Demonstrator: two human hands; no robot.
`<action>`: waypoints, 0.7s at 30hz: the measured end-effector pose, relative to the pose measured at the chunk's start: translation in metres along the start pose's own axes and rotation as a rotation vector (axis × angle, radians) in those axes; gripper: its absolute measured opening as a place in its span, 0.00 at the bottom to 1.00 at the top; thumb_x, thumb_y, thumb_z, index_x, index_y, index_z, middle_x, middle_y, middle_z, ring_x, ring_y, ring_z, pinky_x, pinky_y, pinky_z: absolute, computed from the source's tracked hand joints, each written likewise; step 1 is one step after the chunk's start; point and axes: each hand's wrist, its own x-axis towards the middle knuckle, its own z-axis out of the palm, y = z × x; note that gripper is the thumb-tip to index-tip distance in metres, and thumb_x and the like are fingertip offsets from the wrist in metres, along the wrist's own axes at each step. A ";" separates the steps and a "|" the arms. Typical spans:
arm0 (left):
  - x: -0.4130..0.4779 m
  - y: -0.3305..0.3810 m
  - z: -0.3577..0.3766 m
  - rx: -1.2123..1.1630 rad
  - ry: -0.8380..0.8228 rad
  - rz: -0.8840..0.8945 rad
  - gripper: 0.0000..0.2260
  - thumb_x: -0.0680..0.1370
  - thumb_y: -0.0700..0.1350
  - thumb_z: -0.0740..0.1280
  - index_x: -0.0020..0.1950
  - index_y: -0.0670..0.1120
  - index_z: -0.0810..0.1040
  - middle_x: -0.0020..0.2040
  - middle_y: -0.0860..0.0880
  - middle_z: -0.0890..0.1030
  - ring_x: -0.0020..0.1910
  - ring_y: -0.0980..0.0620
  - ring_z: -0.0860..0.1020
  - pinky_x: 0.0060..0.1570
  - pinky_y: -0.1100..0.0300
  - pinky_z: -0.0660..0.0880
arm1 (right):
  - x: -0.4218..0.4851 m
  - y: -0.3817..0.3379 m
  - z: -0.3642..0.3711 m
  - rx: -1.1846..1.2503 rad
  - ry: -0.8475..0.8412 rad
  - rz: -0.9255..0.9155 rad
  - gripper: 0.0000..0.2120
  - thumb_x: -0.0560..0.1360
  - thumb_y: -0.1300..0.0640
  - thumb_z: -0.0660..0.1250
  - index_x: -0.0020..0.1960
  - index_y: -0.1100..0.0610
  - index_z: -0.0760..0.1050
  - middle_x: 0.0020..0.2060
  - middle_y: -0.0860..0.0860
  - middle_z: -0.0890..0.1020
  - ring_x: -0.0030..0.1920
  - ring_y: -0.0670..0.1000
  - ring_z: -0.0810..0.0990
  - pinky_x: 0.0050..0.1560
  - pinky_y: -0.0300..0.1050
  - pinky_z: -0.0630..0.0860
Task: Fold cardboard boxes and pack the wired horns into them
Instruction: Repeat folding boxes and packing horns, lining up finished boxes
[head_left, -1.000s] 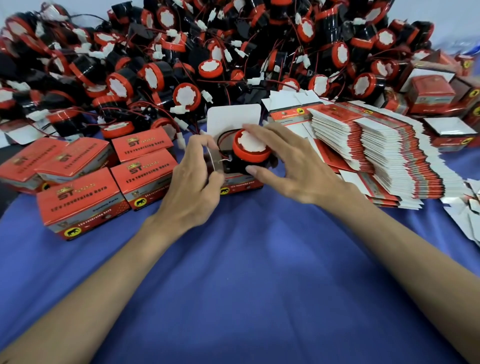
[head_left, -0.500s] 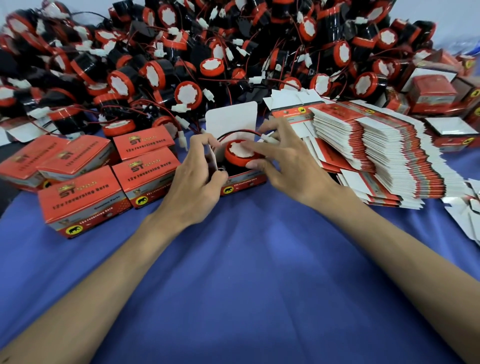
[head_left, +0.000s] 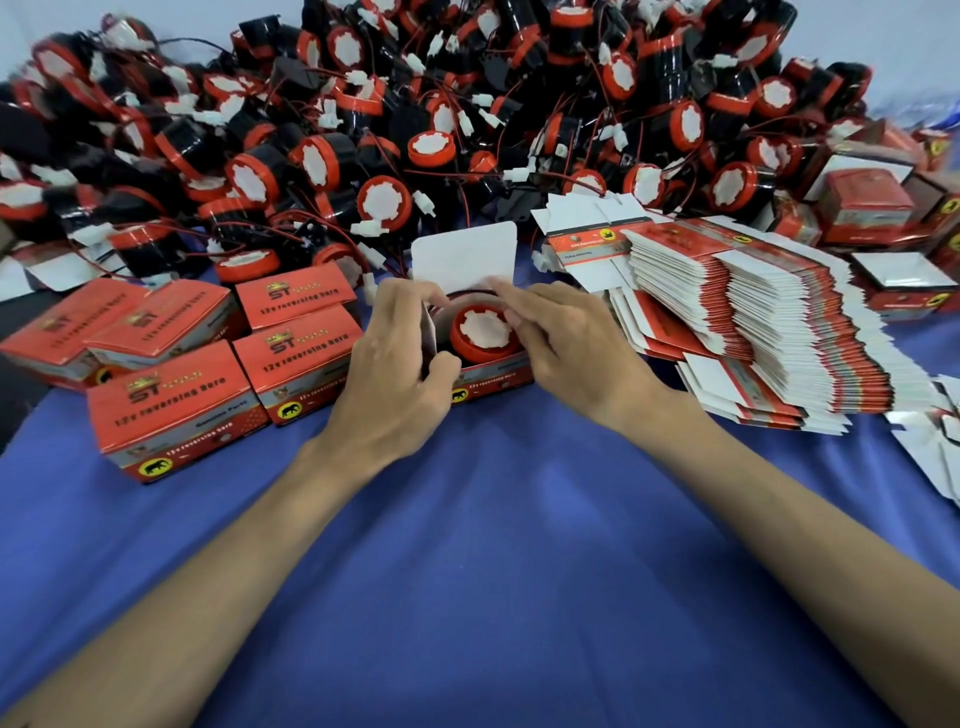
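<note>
the open box (head_left: 493, 376) was thin cardboard, printed red with a slight sheen outside, and its raised lid flap (head_left: 465, 254) showed plain matt white inside; the horn (head_left: 483, 332) in it had a smooth red plastic rim round a dull white papery face. the pile of horns (head_left: 384, 202) behind had glossy black plastic bodies; the closed boxes (head_left: 171, 405) and the stack of flat boxes (head_left: 753, 322) were the same coated card; the table cover (head_left: 467, 571) was matt blue cloth, softly creased.
</note>
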 end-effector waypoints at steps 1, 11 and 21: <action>-0.001 0.000 0.000 0.012 0.011 0.027 0.11 0.72 0.44 0.61 0.53 0.43 0.68 0.47 0.46 0.68 0.40 0.57 0.68 0.40 0.68 0.66 | 0.000 -0.001 0.000 0.044 0.019 0.021 0.16 0.77 0.70 0.62 0.63 0.64 0.76 0.42 0.59 0.82 0.41 0.59 0.78 0.45 0.49 0.74; -0.001 0.001 0.001 0.076 0.003 0.085 0.08 0.72 0.41 0.65 0.50 0.43 0.77 0.49 0.42 0.71 0.41 0.51 0.72 0.40 0.52 0.72 | 0.003 -0.009 0.001 0.149 0.099 0.197 0.11 0.73 0.72 0.63 0.49 0.64 0.82 0.43 0.57 0.84 0.43 0.55 0.82 0.47 0.43 0.74; -0.001 0.002 0.002 0.133 0.051 0.045 0.06 0.70 0.43 0.63 0.45 0.45 0.76 0.44 0.47 0.70 0.34 0.50 0.70 0.35 0.55 0.71 | 0.002 0.001 -0.020 0.052 -0.155 0.053 0.19 0.75 0.75 0.59 0.63 0.66 0.74 0.46 0.59 0.77 0.42 0.54 0.78 0.49 0.38 0.74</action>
